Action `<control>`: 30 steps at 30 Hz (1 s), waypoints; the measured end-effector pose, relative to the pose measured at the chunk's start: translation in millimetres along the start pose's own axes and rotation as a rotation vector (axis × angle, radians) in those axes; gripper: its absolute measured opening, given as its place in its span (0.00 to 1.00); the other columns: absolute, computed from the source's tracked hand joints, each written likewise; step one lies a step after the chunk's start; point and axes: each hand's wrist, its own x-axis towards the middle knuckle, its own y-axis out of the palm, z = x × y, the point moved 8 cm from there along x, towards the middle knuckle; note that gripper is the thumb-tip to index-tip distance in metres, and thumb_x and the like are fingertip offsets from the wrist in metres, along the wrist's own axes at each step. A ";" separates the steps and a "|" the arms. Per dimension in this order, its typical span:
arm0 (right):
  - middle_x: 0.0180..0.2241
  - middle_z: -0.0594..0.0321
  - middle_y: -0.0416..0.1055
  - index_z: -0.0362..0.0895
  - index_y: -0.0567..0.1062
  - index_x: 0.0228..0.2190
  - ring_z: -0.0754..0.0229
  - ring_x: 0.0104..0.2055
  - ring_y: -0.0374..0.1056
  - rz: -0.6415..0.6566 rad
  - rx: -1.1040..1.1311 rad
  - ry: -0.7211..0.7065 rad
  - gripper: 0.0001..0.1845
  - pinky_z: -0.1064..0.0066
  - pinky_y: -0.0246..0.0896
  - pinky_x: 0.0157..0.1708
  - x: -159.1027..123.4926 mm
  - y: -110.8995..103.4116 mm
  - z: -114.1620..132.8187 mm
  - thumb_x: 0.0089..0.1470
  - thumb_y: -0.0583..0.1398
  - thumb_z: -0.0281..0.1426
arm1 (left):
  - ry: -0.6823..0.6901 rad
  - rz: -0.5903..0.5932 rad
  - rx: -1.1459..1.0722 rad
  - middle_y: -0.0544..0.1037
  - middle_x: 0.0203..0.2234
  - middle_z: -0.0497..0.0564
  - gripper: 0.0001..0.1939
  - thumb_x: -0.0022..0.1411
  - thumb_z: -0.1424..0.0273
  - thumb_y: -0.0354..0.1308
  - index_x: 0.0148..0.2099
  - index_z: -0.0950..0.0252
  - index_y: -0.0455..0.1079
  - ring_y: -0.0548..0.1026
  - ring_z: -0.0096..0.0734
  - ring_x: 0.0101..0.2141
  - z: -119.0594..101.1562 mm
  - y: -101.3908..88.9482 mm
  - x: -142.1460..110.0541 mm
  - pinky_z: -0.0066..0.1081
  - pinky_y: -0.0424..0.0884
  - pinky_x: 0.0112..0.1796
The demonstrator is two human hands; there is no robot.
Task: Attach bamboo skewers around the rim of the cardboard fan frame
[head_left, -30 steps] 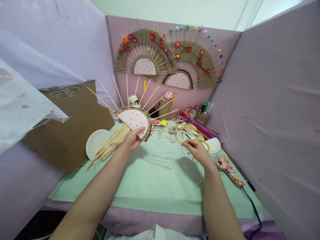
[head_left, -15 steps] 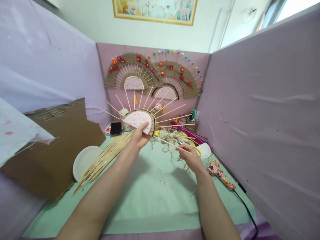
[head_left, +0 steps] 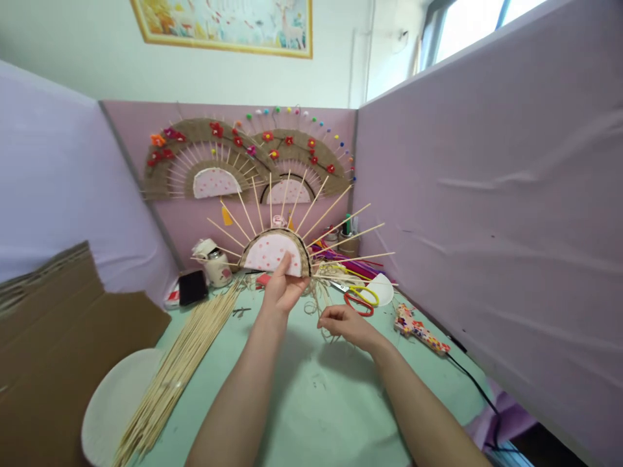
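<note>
My left hand [head_left: 285, 293] holds a half-round fan base [head_left: 267, 253] upright, thumb over its front face. Pink dotted fabric covers the face, and brown burlap borders the curved edge. Thin wooden sticks [head_left: 315, 206] spread outward from that edge like rays. Lower and to the right, apart from the fan, my right hand [head_left: 348, 325] has its fingertips pinched together. Whether anything is between them cannot be made out. Loose twine [head_left: 311, 306] lies just behind this hand. Scissors [head_left: 359, 305] with red and yellow handles rest close by.
A bundle of sticks [head_left: 182, 366] lies at left, partly over a white plate [head_left: 109, 402], beside brown cardboard [head_left: 53, 350]. On the right are a corded, flower-patterned glue gun [head_left: 422, 329] and a white half disc [head_left: 380, 290]. Two decorated fans [head_left: 321, 146] hang on the back panel.
My right hand has come off the lowest right stick and moved left and down. My left hand still holds the fan, now more level. The view has turned right.
</note>
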 end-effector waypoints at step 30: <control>0.16 0.75 0.52 0.45 0.65 0.28 0.73 0.14 0.38 -0.139 0.505 -0.099 0.15 0.75 0.39 0.18 -7.8 -44.5 -0.2 0.43 0.62 0.41 | 0.052 0.047 0.244 0.79 0.33 0.52 0.13 0.57 0.75 0.57 0.47 0.66 0.69 0.78 0.34 0.36 -46.3 -34.4 2.5 0.37 0.74 0.40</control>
